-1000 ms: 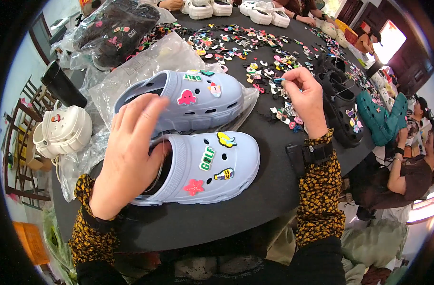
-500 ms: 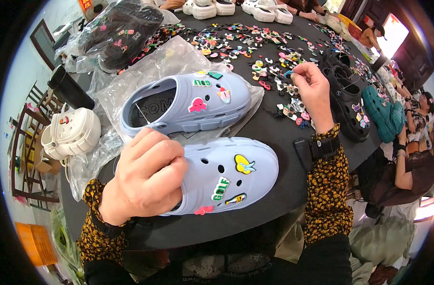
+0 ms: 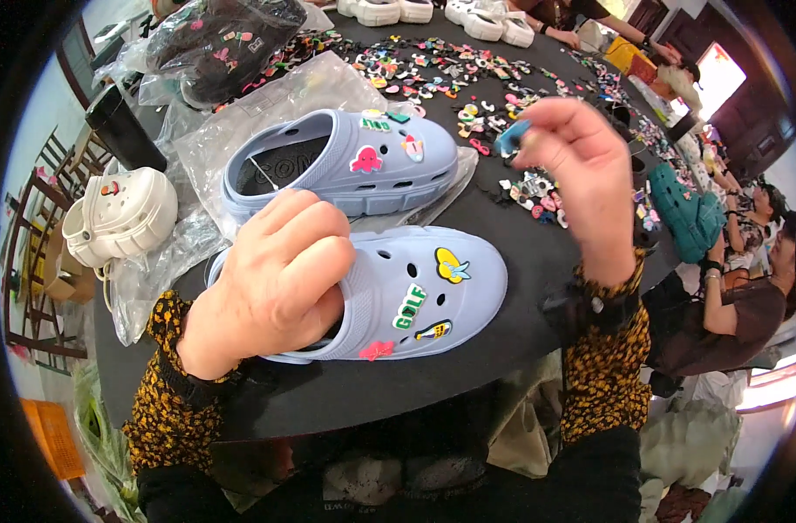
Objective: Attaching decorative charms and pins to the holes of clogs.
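My left hand (image 3: 271, 283) is closed on the near light-blue clog (image 3: 472, 296), fingers at its opening. That clog carries a yellow hat-shaped charm (image 3: 451, 265), a green-and-white lettered charm (image 3: 410, 307), a bottle charm (image 3: 433, 330) and a pink charm (image 3: 378, 350); a few of its holes are bare. Between the thumb and fingers of my right hand (image 3: 581, 170), partly blurred, is a small blue shoe charm (image 3: 513, 138), raised above the table. Behind lies the matching light-blue clog (image 3: 328, 196) on a clear plastic bag, with a pink octopus-like charm (image 3: 366, 159) and others on it.
Loose charms (image 3: 467, 74) spread over the dark table (image 3: 345, 397). Left are a white clog (image 3: 123, 216) and a black cylinder (image 3: 126, 131); bagged black clogs (image 3: 219, 48) stand behind. Teal clogs (image 3: 687, 213) lie right, near a seated person (image 3: 746, 309). White clogs (image 3: 489, 22) line the far edge.
My right hand has lifted from the charm pile with the blue charm, coming slightly nearer. My left hand still grips the near clog. The whole view has shifted a little.
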A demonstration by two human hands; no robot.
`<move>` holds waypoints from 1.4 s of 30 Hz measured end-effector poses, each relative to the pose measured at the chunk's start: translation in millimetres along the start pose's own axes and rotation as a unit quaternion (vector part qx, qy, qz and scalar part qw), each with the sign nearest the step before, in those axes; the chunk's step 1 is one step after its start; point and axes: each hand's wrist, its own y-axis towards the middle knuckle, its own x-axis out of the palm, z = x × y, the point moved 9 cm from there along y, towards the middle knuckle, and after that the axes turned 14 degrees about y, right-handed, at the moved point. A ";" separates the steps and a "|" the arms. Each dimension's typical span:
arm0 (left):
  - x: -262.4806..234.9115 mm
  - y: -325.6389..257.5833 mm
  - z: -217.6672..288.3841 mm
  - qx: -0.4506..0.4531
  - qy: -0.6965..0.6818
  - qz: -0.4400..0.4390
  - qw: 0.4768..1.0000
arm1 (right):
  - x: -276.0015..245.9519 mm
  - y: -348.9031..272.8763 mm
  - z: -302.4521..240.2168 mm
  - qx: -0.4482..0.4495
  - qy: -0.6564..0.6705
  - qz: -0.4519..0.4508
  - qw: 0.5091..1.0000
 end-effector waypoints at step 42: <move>-6.1 -7.0 7.7 0.018 0.001 0.029 0.999 | 121.9 -45.6 -31.9 -0.104 -0.194 -0.242 0.945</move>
